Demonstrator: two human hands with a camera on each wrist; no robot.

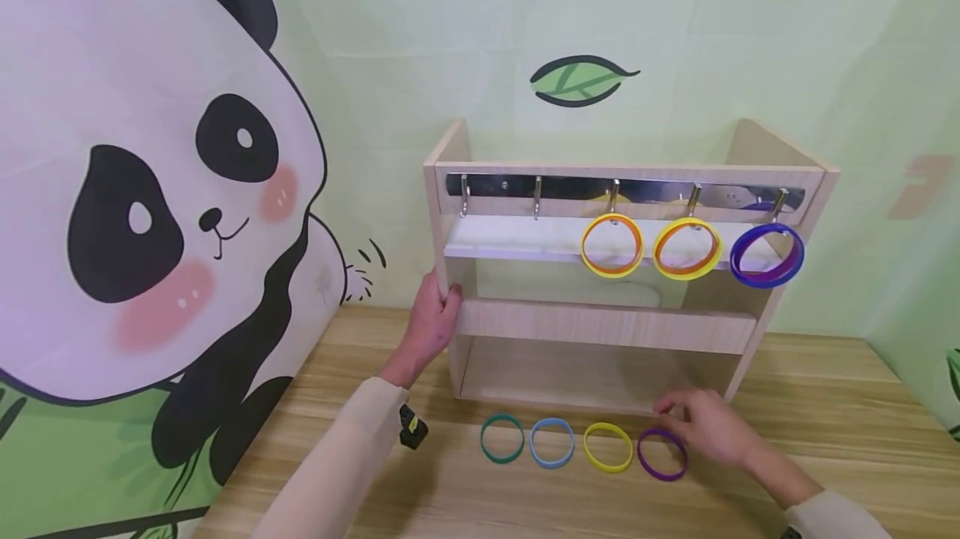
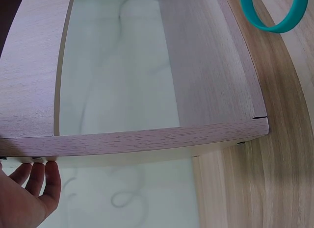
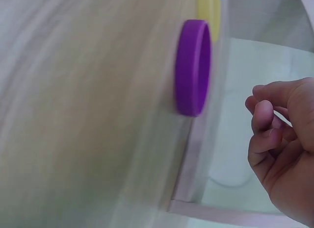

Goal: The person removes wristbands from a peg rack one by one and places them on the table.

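In the head view my left hand (image 1: 433,318) grips the left side panel of a wooden shelf (image 1: 607,322), thumb over its front edge. The left wrist view shows several fingertips (image 2: 51,176) against the panel's outer face; the thumb is hidden there. My right hand (image 1: 708,426) is beside a purple silicone wristband (image 1: 663,454) on the table. Its fingers are loosely bent, with nothing held, and the right wrist view shows the band apart from them. Left of the purple band lie a yellow wristband (image 1: 608,447), a light blue wristband (image 1: 552,443) and a green wristband (image 1: 502,439).
A metal hook rail (image 1: 570,187) runs along the shelf's upper front. From its right-hand hooks hang two yellow-and-orange band pairs (image 1: 612,246) and a blue-and-purple pair (image 1: 768,256). Behind stands a wall cloth (image 1: 420,39) with a printed panda (image 1: 150,189).
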